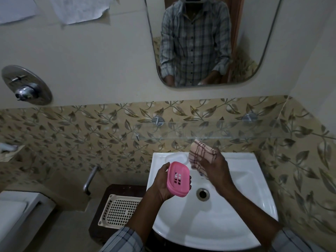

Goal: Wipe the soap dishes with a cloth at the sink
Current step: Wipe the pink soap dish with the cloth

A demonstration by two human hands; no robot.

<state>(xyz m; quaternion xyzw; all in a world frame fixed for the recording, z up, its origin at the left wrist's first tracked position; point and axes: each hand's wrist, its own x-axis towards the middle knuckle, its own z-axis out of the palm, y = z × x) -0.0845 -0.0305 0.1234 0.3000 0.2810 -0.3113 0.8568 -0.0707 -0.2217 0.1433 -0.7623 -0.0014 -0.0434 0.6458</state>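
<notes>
My left hand (162, 186) grips a pink soap dish (177, 179) with slots in its bottom, tilted over the left part of the white sink (236, 215). My right hand (216, 170) holds a bunched pink cloth (201, 153) with dark checked lines, just right of the dish and apart from it. A white soap dish (177, 158) rests on the sink's back ledge, partly hidden behind the cloth.
A cream perforated tray (120, 210) lies on a dark stand left of the sink. The drain (202, 194) is in the basin's middle. A glass shelf (209, 130) runs above the sink under a mirror (209, 42). A toilet cistern (16, 211) is at far left.
</notes>
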